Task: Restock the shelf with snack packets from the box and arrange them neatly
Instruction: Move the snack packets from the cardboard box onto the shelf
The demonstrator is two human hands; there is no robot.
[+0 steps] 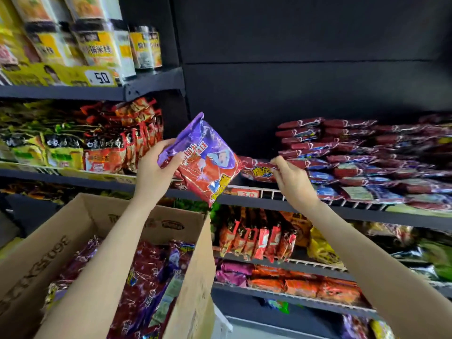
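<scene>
My left hand (156,165) grips a purple and red snack packet (205,160) by its upper left corner, holding it tilted in the air in front of the shelf (269,201). My right hand (291,177) pinches the edge of a red packet (256,171) that lies on the shelf, just left of stacked matching packets (367,157). An open cardboard box (80,231) at lower left holds several more of the same packets (146,277).
Noodle packets (73,148) fill the shelf to the left. Yellow and black packs (97,47) stand on the shelf above them. Lower shelves hold red, orange and yellow packets (259,241). A black back panel rises behind the stacks. A price tag (248,194) sits on the shelf edge.
</scene>
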